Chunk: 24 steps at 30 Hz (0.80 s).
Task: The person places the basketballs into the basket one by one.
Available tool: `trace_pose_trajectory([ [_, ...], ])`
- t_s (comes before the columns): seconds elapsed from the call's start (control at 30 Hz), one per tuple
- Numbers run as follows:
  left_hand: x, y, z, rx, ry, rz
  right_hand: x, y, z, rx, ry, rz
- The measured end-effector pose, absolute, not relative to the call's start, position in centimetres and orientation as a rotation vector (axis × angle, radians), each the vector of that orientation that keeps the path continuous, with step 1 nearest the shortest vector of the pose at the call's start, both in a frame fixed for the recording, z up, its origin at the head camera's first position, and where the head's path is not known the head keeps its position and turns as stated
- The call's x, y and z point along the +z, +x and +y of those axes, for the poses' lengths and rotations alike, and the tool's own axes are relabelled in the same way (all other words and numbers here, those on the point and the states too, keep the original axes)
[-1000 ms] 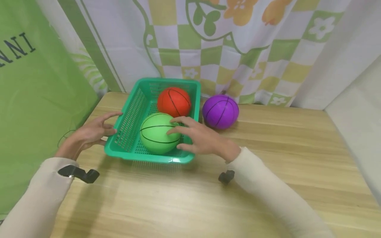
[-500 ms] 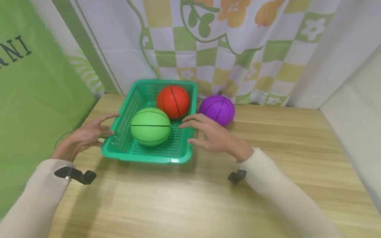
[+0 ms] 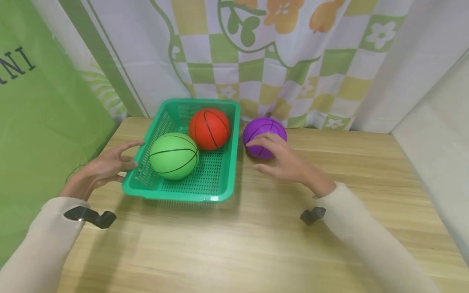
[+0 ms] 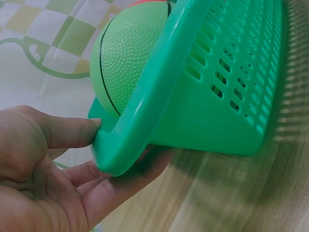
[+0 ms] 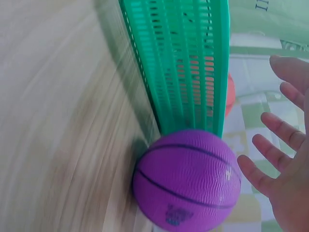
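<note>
My left hand [image 3: 106,167] holds the left rim of a green plastic basket [image 3: 183,197]. In the left wrist view its thumb lies on top of the rim and its fingers are underneath. Inside the basket, a light green ball [image 3: 174,156] with black lines sits at the front left, and a red ball [image 3: 209,129] is behind it to the right. Outside, close to the basket's right side, a purple ball [image 3: 258,129] stands on the table. My right hand [image 3: 286,162], fingers spread, hovers by the purple ball and partly covers it in the head view; the right wrist view [image 5: 188,179] has a gap between them.
The wooden table [image 3: 278,244] carries the basket and the purple ball. A patterned curtain [image 3: 253,73] hangs directly behind them, and a green cloth [image 3: 44,122] hangs at the left. A pale wall [image 3: 439,134] bounds the right side.
My right hand has left the green ball and moved right, out of the basket to the purple ball. The green ball has rolled left. The left hand stays on the rim.
</note>
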<state>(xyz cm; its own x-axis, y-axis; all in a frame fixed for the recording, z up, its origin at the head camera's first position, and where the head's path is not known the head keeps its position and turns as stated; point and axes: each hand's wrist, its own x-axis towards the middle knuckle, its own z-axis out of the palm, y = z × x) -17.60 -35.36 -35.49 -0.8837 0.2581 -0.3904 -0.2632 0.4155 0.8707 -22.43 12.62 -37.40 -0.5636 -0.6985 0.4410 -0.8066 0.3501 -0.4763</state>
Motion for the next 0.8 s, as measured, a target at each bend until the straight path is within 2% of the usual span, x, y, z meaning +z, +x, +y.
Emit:
trace_pose_trajectory([
  [0.8,-35.4,-17.5,-35.6,1.447,0.013,2.220,-38.8,-24.5,19.0,1.105,0.909,-2.639],
])
